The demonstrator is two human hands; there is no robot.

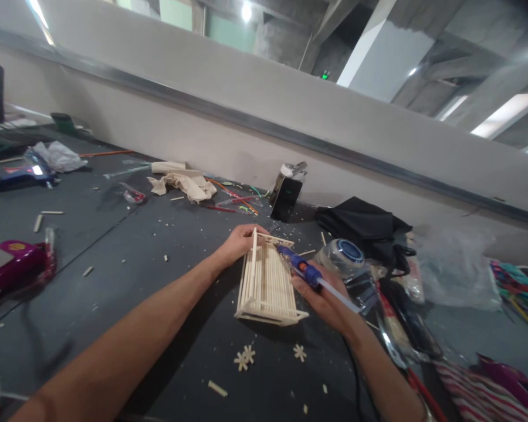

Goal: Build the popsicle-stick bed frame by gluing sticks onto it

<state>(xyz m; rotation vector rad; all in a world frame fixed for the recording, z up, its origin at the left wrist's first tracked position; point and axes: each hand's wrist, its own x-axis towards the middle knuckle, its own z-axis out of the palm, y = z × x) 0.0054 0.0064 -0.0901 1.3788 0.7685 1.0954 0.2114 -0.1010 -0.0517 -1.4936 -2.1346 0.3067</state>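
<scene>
In the head view a small wooden-stick frame [270, 278], built of thin pale rods, rests on the dark table in front of me. My left hand [243, 241] grips its far left corner, the fingertips partly hidden behind the rods. In my right hand [323, 296] is a blue hot glue gun [305, 268], with a clear glue stick [338, 296] poking out of its back. The gun's nozzle points at the far inner side of the frame. Star-shaped pieces of short sticks [299, 352] lie on the table nearer to me.
A phone [286, 199] leans upright near the wall. Right of the frame are a clear jar [342, 257], a black bag [361, 225] and a plastic bag [457, 266]. Beige cloth [187, 183] and another glue gun [20, 173] lie left. Stick scraps are scattered about.
</scene>
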